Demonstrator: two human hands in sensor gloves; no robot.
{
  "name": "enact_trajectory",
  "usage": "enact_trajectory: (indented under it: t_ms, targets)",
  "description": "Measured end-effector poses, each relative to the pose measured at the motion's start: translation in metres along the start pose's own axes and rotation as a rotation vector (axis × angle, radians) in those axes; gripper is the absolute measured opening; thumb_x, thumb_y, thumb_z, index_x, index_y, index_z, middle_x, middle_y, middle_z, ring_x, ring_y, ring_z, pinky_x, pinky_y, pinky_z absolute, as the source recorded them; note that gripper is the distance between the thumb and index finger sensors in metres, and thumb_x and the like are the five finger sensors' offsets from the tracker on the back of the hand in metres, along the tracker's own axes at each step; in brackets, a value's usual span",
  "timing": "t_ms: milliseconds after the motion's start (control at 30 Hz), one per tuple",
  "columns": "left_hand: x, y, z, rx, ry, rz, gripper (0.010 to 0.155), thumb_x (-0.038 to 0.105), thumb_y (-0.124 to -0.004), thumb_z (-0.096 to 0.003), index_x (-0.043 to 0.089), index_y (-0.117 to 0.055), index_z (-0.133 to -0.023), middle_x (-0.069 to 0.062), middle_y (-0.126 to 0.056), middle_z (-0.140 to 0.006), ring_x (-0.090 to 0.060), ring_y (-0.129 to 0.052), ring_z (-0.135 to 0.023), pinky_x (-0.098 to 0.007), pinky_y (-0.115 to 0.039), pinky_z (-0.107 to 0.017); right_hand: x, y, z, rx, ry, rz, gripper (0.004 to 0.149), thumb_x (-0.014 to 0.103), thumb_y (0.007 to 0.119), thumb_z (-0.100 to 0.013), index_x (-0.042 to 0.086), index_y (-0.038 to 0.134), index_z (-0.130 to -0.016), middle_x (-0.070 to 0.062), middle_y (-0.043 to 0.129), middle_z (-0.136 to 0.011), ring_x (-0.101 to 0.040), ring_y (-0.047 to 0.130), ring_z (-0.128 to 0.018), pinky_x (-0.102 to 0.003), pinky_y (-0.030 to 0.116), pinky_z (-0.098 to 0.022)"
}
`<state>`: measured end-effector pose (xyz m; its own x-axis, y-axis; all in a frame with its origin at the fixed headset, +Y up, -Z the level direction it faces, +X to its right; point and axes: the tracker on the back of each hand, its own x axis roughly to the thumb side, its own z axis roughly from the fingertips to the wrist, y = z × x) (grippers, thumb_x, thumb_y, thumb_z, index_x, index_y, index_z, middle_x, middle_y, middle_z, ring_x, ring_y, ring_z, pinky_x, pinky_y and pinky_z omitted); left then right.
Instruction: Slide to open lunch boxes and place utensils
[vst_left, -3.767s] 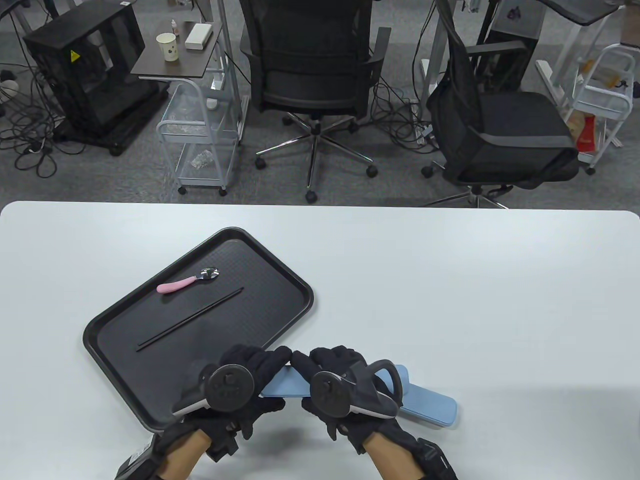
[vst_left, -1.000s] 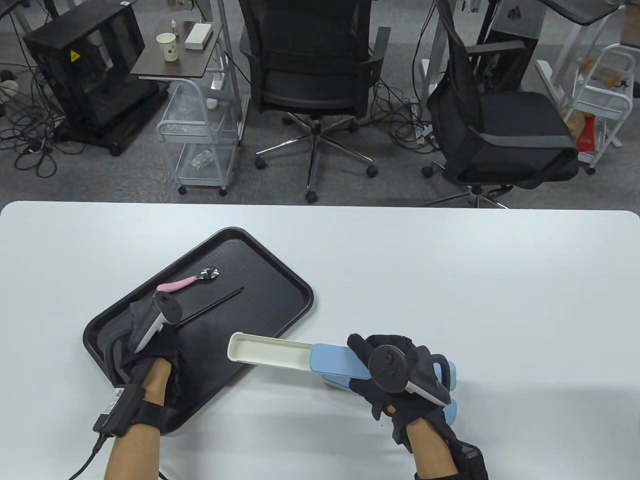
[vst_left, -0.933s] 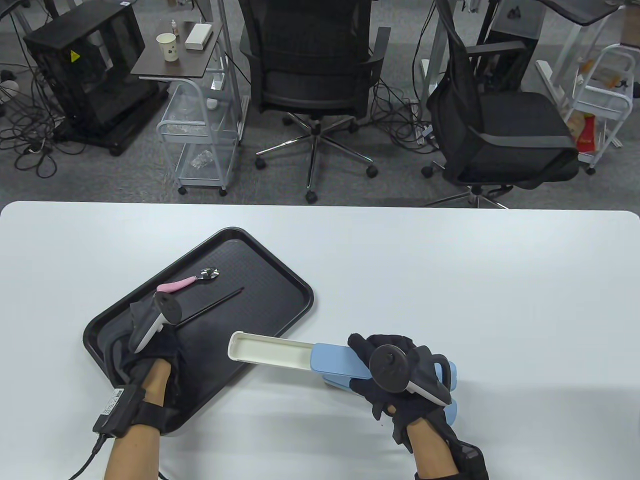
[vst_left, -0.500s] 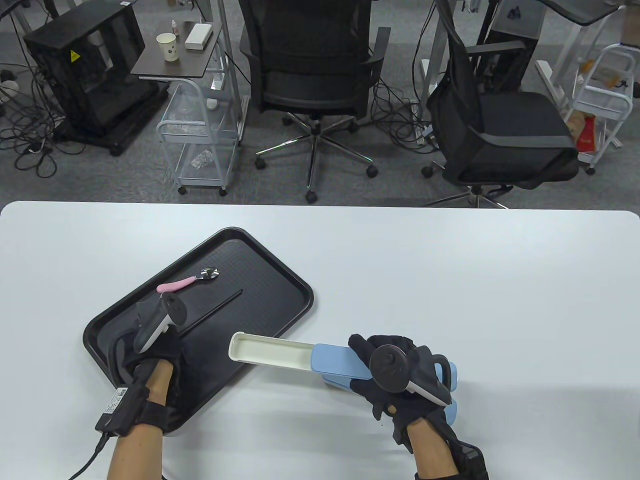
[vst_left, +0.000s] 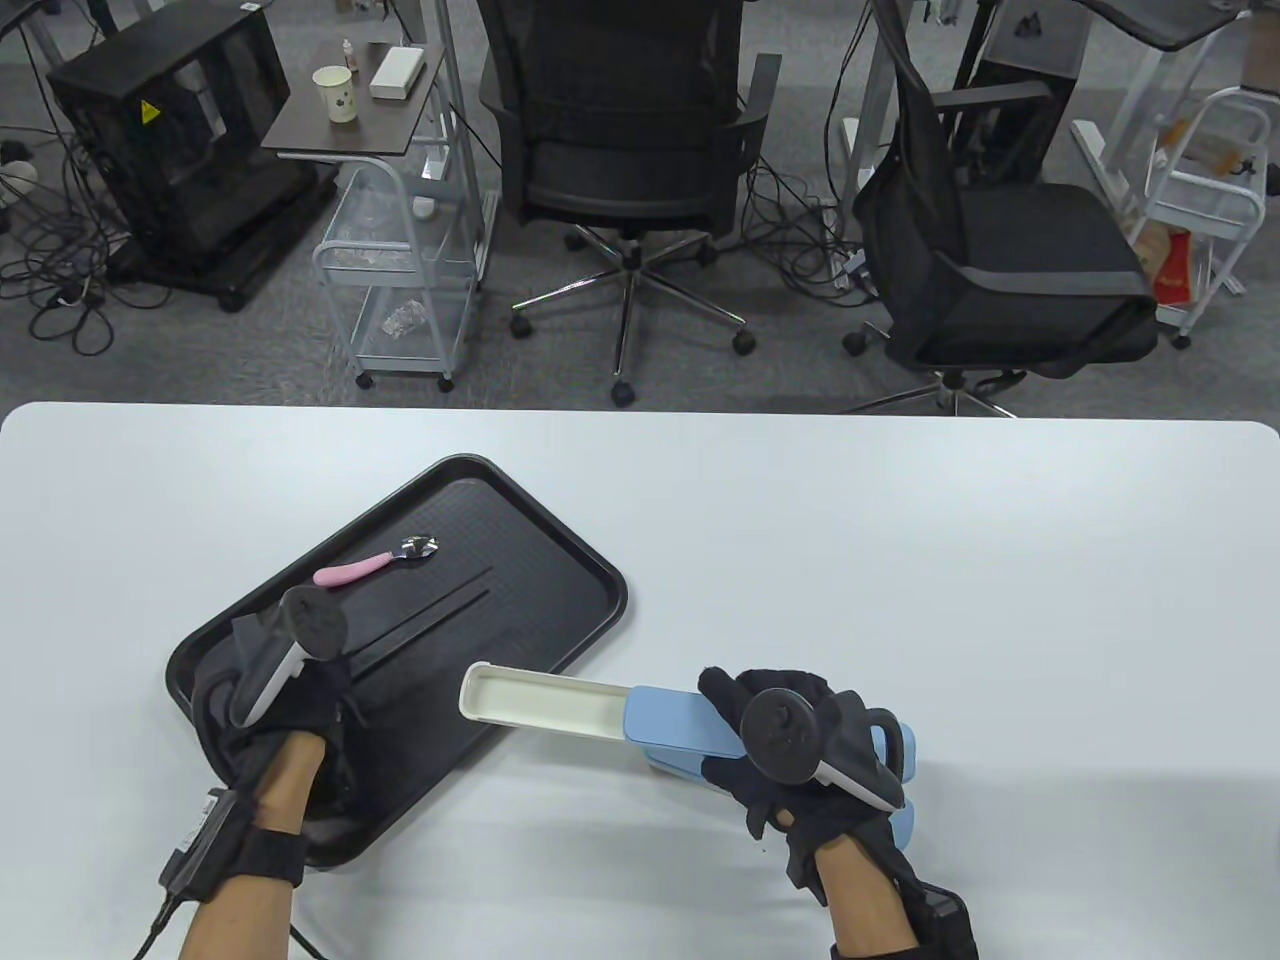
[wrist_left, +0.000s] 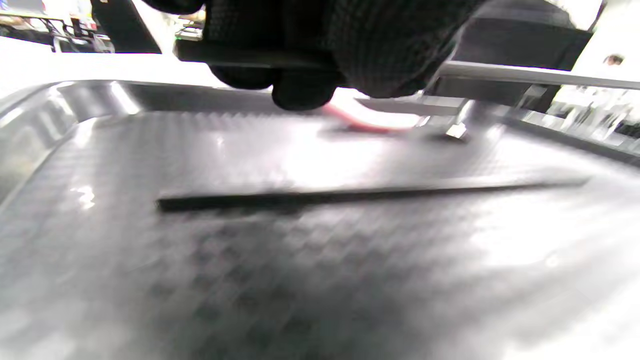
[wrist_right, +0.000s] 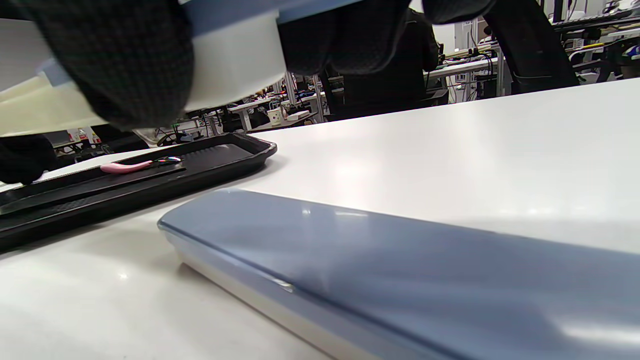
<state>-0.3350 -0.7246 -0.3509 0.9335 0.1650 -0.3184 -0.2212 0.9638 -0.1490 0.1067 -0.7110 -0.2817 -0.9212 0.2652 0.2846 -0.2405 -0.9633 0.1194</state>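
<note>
My right hand (vst_left: 770, 745) grips a blue lunch box (vst_left: 680, 722) above the table, its cream inner drawer (vst_left: 540, 700) slid out to the left and empty. It also shows in the right wrist view (wrist_right: 225, 75). A second, closed blue lunch box (wrist_right: 400, 260) lies on the table under it. My left hand (vst_left: 300, 665) is over the black tray (vst_left: 560, 545). Its fingertips (wrist_left: 300, 90) pinch one black chopstick (wrist_left: 240, 56) lifted off the tray. The other chopstick (wrist_left: 350, 195) lies flat on the tray. A pink-handled spoon (vst_left: 375, 563) lies further back on the tray.
The white table (vst_left: 900, 560) stretches right and behind the tray. Office chairs (vst_left: 625, 130) and a cart stand beyond the far edge.
My left hand has drawn back slightly and raised one chopstick, so the pair now shows as two separate sticks. The right hand and the open box have stayed still.
</note>
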Motion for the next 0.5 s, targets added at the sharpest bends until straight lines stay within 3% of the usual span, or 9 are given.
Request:
enact_trajectory:
  t_ms: [267,500]
  targets:
    - [0.013,0.033,0.044,0.163,-0.248,0.182,0.043,0.034,-0.073,-0.0485,0.035,-0.069,-0.091,-0.006,-0.074,-0.095,-0.032,-0.069,-0.086,-0.055,-0.045,-0.068,-0.003,-0.002,0.002,-0.008,0.018,0.01,0.079,0.049,0.09,-0.042,0.034,0.048,-0.107,-0.01,0.056,-0.104,-0.04,0.058,-0.099,-0.066,0.041,-0.074]
    - [0.024,0.03,0.068,0.172,-0.428,0.144,0.043,0.031,-0.074,-0.0484,0.038,-0.07,-0.091,-0.003,-0.071,-0.098,-0.031,-0.066,-0.087,-0.057,-0.043,-0.07,-0.007,-0.005,0.003,-0.019,0.038,0.019,0.079,0.048,0.09,-0.042,0.033,0.048,-0.107,-0.01,0.055,-0.104,-0.04,0.058,-0.099,-0.066,0.04,-0.074]
